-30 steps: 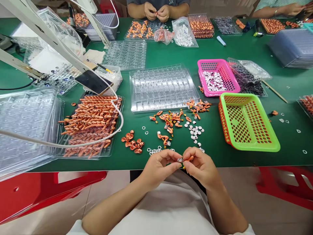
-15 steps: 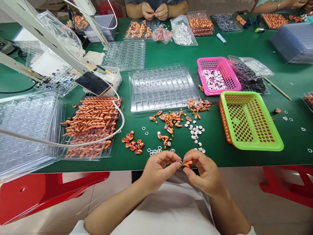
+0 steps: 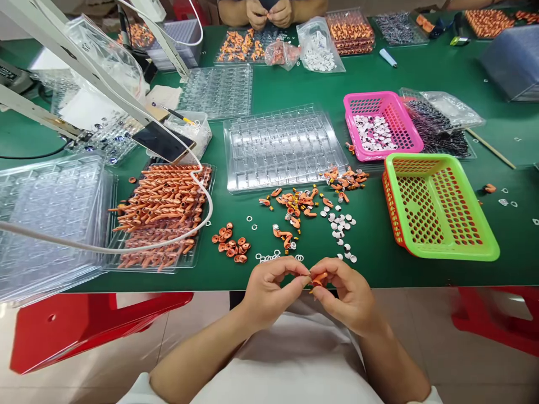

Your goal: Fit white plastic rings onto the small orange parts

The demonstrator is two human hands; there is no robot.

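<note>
Close to the table's front edge, my right hand [image 3: 346, 292] pinches a small orange plastic part [image 3: 320, 278] between thumb and fingers. My left hand [image 3: 275, 289] is closed too, its fingertips meeting at the left side of that part; whatever they pinch is too small to make out. Just beyond the hands lie white rings [image 3: 269, 257], white discs with dark marks [image 3: 343, 224], and a loose heap of orange parts with yellow bits [image 3: 297, 202]. Small copper-coloured cups [image 3: 231, 244] are scattered to the left.
A clear tray [image 3: 286, 148] lies mid-table. Right of it stand a pink basket [image 3: 410, 147] and nested green basket [image 3: 484, 247]. At left, orange pieces [image 3: 162, 196] fill a tray under a white cable [image 3: 210, 207]. A co-worker's hands [image 3: 269, 12] are across the table.
The dark-tipped bit at my left fingertips is no longer visible, and those fingertips now meet the orange part. The orange part has turned slightly in my right hand. The view has shifted a little.
</note>
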